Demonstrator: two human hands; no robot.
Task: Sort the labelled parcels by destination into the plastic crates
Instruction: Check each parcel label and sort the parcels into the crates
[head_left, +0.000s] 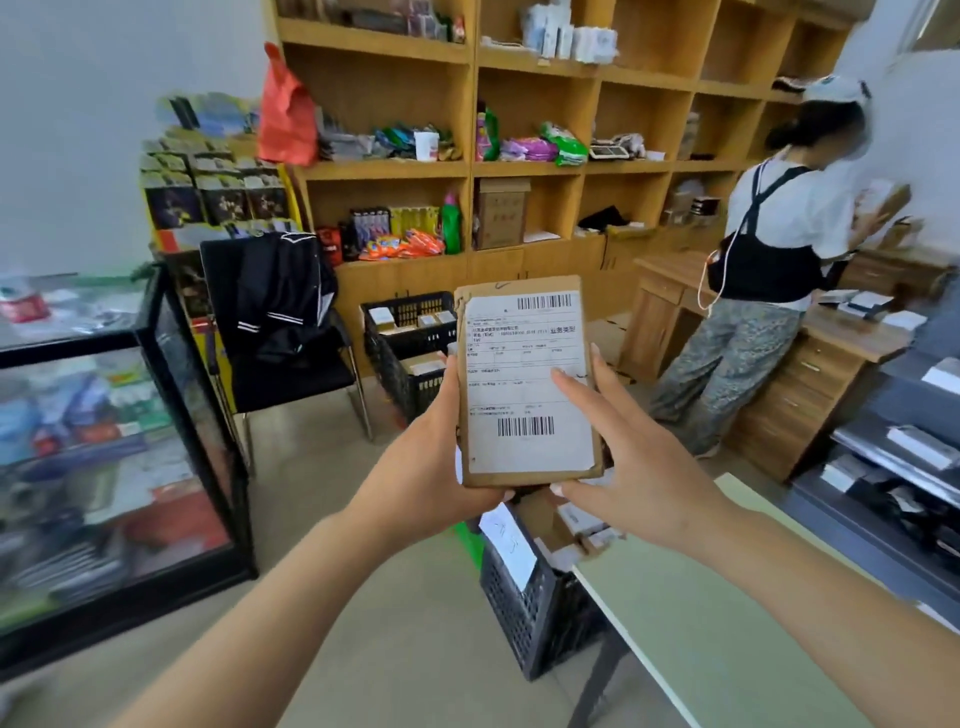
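Black plastic crate (410, 338) sits left of centre, parcels inside. At frame centre, the left hand (434, 467) curls its grip round a labelled cardboard parcel (527, 382); the right hand (631, 457) pinches its right edge above a second crate (524, 608) beside the table (727, 623).

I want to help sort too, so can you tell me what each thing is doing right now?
parcel: held up in both hands, label facing the camera.
left hand: grips the parcel's left edge.
right hand: grips the parcel's right edge, thumb on the label.
near crate: on the floor beside the table, boxes inside, a paper tag on its wall.
far crate: on the floor by the shelves, boxes inside.
black chair: clothing draped over it.
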